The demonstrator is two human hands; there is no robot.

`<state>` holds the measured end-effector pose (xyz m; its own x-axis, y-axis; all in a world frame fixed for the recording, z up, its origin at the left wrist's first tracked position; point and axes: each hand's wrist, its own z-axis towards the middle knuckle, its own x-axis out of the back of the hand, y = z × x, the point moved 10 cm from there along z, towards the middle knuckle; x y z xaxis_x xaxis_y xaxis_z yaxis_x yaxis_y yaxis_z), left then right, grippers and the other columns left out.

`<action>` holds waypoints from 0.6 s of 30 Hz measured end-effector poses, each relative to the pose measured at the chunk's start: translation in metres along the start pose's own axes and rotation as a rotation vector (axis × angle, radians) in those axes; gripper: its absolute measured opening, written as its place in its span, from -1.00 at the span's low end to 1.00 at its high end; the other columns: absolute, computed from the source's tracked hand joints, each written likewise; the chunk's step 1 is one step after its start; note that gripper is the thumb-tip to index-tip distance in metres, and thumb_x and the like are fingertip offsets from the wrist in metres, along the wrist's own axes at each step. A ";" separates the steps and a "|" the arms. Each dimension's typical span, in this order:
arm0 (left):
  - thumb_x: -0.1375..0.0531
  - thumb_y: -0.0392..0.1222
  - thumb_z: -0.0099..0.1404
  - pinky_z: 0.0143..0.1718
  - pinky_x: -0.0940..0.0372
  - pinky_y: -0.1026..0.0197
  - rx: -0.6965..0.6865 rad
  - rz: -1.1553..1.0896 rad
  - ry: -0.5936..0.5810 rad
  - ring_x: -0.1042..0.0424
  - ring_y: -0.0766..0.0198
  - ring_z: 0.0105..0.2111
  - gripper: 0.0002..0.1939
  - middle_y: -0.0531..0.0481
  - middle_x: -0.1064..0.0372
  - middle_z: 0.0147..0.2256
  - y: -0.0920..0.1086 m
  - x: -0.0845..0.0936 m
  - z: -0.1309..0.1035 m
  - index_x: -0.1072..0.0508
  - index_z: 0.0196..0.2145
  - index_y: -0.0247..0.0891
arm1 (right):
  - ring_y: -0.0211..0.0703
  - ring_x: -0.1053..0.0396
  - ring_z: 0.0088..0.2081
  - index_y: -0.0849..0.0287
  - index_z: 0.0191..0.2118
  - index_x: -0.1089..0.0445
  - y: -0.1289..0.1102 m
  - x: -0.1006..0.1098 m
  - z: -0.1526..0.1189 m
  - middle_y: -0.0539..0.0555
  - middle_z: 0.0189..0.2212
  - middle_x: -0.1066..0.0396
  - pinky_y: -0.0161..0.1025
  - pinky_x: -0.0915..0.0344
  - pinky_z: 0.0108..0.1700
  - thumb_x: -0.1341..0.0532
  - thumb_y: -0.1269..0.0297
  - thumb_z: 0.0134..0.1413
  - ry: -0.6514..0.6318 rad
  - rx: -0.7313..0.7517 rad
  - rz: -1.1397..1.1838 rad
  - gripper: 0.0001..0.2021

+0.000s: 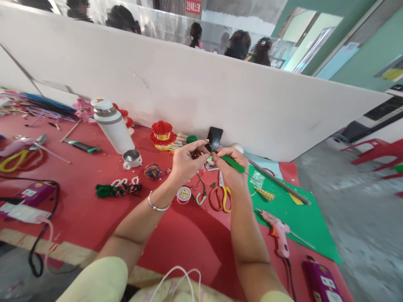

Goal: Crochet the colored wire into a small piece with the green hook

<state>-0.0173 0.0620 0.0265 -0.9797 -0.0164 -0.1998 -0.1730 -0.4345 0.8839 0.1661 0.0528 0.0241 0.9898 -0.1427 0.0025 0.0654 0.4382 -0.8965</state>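
My right hand (pixel 234 165) is closed around a green-handled tool (pixel 233 163) with a thin metal rod showing beyond the handle. Close against it, my left hand (pixel 190 161) pinches something small between thumb and fingertips, too small to name. The fingertips of both hands meet over the table. Below them lie scissors (pixel 225 197) with red and yellow handles, a small spool (pixel 184 194) and a bent pale green piece (pixel 200 198). A ball of multicoloured yarn (pixel 153 171) rests left of my left hand. Behind the hands is a black phone (pixel 214 137).
A white flask (pixel 113 130) and its metal cup (pixel 132 158) stand at left, near a cutter (pixel 82 146). A red fringed ornament (pixel 162 134) is at the back. On the right, a pink glue gun (pixel 278 230) lies partly on a green sheet (pixel 315 235). A white partition (pixel 189 84) borders the table.
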 end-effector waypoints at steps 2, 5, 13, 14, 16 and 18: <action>-0.45 -0.29 0.09 -0.40 -0.42 0.26 0.009 -0.021 0.004 -0.50 0.29 -0.41 -0.56 0.00 -0.62 -0.39 -0.002 0.000 0.000 -0.74 -0.03 -0.27 | -0.13 -0.53 -0.22 0.02 -0.32 -0.57 -0.005 0.001 -0.001 -0.02 -0.27 -0.63 -0.17 -0.46 -0.13 -0.49 0.25 0.08 0.016 0.069 -0.055 -0.89; -0.46 -0.28 0.08 -0.40 -0.40 0.27 0.029 -0.031 0.016 -0.50 0.29 -0.39 -0.51 0.00 -0.61 -0.38 -0.004 0.000 -0.001 -0.72 0.02 -0.29 | -0.11 -0.54 -0.20 -0.01 -0.30 -0.58 -0.016 -0.001 -0.004 -0.03 -0.26 -0.62 -0.13 -0.46 -0.09 -0.45 0.25 0.15 -0.002 0.148 -0.090 -0.94; -0.49 -0.30 0.01 -0.46 -0.34 0.32 0.105 -0.198 0.055 -0.43 0.39 -0.46 -0.56 0.05 -0.58 -0.40 -0.008 0.000 0.001 -0.73 -0.09 -0.26 | 0.03 -0.61 -0.03 -0.13 0.00 -0.64 -0.021 -0.004 -0.009 0.04 -0.08 -0.69 0.06 -0.52 0.20 -0.39 0.02 0.31 0.065 0.191 -0.167 -0.78; -0.51 -0.29 -0.01 -0.48 -0.32 0.33 0.138 -0.255 0.049 -0.42 0.40 -0.48 -0.57 0.06 -0.57 -0.41 -0.010 -0.001 0.002 -0.73 -0.11 -0.25 | 0.04 -0.62 -0.03 -0.14 -0.01 -0.64 -0.020 -0.003 -0.010 0.03 -0.07 -0.70 0.08 -0.52 0.21 -0.41 0.02 0.28 0.089 0.205 -0.178 -0.78; -0.55 -0.27 -0.05 -0.57 -0.23 0.36 0.215 -0.354 0.023 -0.34 0.46 -0.55 -0.57 0.07 -0.55 -0.44 -0.014 -0.004 0.002 -0.74 -0.15 -0.24 | 0.05 -0.63 -0.04 -0.16 -0.06 -0.65 -0.020 -0.001 -0.013 0.03 -0.09 -0.71 0.09 -0.54 0.19 -0.45 0.03 0.24 0.147 0.254 -0.183 -0.81; -0.59 -0.25 -0.09 -0.65 -0.08 0.37 0.311 -0.428 -0.035 -0.23 0.51 -0.62 -0.58 0.08 -0.52 -0.47 -0.019 -0.010 0.001 -0.75 -0.20 -0.22 | 0.06 -0.64 -0.03 -0.17 -0.12 -0.67 -0.019 0.002 -0.015 0.02 -0.11 -0.71 0.11 -0.54 0.19 -0.48 0.02 0.20 0.172 0.305 -0.151 -0.84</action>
<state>-0.0041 0.0711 0.0117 -0.8169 0.1359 -0.5605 -0.5746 -0.1078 0.8113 0.1650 0.0312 0.0350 0.9321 -0.3613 0.0264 0.2690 0.6415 -0.7184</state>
